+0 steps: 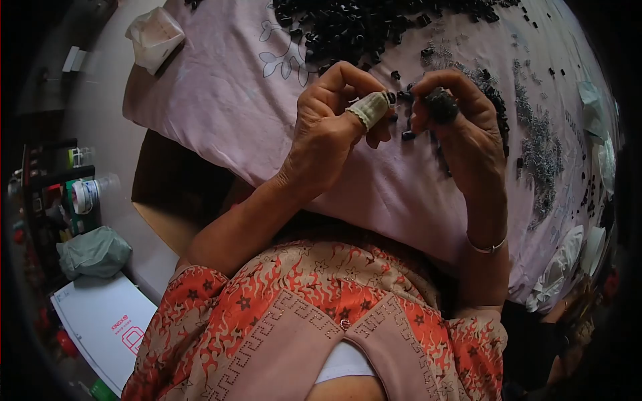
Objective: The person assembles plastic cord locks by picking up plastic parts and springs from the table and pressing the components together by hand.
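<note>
My left hand (334, 123) is raised over the pink cloth (261, 120), its thumb wrapped in a pale cover. Thumb and forefinger pinch a small black piece (391, 98). Close to its right, my right hand (465, 120) has a dark cover on the thumb and bent fingers pressed together; what they hold, if anything, is too small to make out. A heap of black pieces (341, 33) lies beyond both hands. Many small metal springs (538, 154) are scattered to the right of my right hand.
A pale paper container (154, 40) stands at the upper left. An open cardboard box (160, 224) is below the cloth's left edge. At the far left are a grey-green bag (95, 252) and a white printed box (100, 327). Crumpled plastic (558, 271) lies at the right edge.
</note>
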The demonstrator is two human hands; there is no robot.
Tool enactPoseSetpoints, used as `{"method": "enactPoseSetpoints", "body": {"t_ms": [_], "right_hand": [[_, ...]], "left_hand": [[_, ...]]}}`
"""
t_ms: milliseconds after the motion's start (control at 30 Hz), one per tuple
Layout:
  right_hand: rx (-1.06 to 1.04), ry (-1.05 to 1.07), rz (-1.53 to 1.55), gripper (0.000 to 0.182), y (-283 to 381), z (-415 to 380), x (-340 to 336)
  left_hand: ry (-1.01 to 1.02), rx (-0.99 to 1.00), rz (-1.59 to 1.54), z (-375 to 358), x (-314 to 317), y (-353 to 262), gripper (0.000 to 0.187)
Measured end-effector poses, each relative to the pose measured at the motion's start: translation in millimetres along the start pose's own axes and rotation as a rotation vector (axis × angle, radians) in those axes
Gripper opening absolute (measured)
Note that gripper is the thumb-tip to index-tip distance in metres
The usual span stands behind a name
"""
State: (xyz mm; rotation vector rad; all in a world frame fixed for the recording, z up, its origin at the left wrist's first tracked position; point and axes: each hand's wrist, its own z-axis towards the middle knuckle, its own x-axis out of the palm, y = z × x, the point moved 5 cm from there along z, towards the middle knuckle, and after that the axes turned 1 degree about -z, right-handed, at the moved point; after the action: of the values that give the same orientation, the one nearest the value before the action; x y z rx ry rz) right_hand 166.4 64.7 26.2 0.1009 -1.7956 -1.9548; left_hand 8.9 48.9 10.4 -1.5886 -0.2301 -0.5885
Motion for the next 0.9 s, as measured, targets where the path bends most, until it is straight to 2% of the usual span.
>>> {"method": "enactPoseSetpoints", "body": {"t_ms": [167, 233, 533, 900], "right_hand": [[0.046, 0.042, 0.025, 0.020, -3.0, -1.2, 7.1], [0.073, -0.002, 0.011, 0.019, -2.8, -1.7, 6.0], [0.013, 0.016, 0.072, 0.019, -4.3, -1.7, 8.0], [0.036, 0.009, 0.067, 0.016, -1.3, -1.0, 10.1]], "left_hand": [[0.043, -0.012, -0.048, 1.4, -0.7, 1.6, 0.011], [0.061, -0.011, -0.050, 1.1, 0.6, 1.8, 0.011], [0.097, 0.006, -0.010, 1.4, 2.4, 1.8, 0.011], [0.088, -0.004, -0.013, 2.3, 3.1, 4.3, 0.010]]}}
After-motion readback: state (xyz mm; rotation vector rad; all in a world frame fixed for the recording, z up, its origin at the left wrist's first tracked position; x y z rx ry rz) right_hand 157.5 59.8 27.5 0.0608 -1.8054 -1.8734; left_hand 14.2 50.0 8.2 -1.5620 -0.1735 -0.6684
